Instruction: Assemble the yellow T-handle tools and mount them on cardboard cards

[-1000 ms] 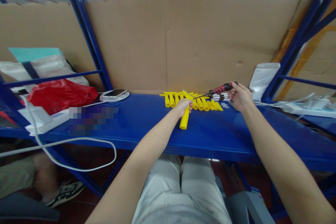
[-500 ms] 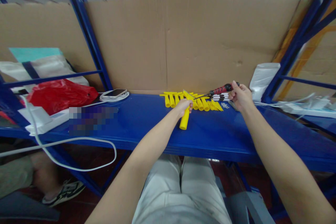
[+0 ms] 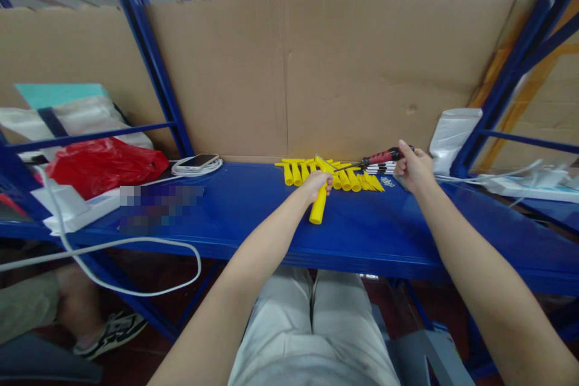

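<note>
My left hand (image 3: 319,186) is closed around a yellow T-shaped handle (image 3: 317,211), whose round tube end points toward me. In my right hand (image 3: 414,167), the fingers pinch the back end of a screwdriver (image 3: 382,158) with a red and black grip. Its shaft runs left to the head of the yellow handle, just above my left hand; the exact contact of the tip is too small to make out. Behind lies a row of similar yellow T-shaped handles (image 3: 297,175). Flat yellow pieces (image 3: 370,181) and a little pile of small metal parts (image 3: 388,181) lie to their right.
Black-and-white strips (image 3: 379,170) lie under the screwdriver. A cardboard sheet (image 3: 362,72) backs the blue shelf (image 3: 253,223). A phone (image 3: 199,161) on a coiled cable, a red bag (image 3: 108,163) and a power strip (image 3: 90,210) are at left; a white pouch (image 3: 455,139) leans at right.
The fingers of my right hand have shifted slightly at the end of the screwdriver's grip. My left hand and the yellow handle stay in place.
</note>
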`<state>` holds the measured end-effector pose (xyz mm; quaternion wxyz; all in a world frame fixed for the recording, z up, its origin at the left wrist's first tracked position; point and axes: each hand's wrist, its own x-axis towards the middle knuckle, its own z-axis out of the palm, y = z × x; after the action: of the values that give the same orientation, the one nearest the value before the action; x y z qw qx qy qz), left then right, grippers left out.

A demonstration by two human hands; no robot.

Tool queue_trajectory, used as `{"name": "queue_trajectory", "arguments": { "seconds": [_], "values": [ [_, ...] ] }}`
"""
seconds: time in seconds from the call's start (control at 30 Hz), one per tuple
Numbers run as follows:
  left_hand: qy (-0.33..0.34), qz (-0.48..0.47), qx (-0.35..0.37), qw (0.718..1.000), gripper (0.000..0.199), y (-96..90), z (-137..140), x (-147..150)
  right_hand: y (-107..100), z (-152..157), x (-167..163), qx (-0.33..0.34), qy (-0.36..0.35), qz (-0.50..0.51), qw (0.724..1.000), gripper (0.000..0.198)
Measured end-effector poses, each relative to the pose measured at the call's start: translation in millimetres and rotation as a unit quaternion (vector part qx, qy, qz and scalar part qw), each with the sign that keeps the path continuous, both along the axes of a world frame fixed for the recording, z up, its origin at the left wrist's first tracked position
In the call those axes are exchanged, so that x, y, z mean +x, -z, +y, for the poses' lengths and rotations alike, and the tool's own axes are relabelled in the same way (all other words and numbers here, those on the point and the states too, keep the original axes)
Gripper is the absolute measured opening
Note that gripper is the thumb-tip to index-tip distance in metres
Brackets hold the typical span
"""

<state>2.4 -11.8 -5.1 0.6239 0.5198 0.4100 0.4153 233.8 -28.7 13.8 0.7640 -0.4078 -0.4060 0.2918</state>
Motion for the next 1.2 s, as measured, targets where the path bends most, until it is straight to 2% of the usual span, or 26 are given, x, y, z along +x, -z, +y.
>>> {"name": "queue_trajectory", "arguments": {
  "seconds": [0.27,0.6,0.8,1.2],
  "values": [
    [-0.004,-0.004,0.001,1.000,0.024,-0.3,0,0,-2,-2,-2,0.003,-0.004,-0.017,1.000,0.054],
    [-0.013,-0.004,0.000,1.000,0.023,0.6,2,-1,-11,-16,-10,0.020,-0.097,-0.041,0.994,0.040],
    [-0.007,-0.001,0.004,1.000,0.022,0.4,1,-1,-9,-16,-8,0.028,-0.110,-0.045,0.993,0.046],
    [-0.010,0.005,0.008,1.000,0.023,0.9,1,0,-6,-12,-7,0.019,-0.076,-0.034,0.996,0.057]
  ]
}}
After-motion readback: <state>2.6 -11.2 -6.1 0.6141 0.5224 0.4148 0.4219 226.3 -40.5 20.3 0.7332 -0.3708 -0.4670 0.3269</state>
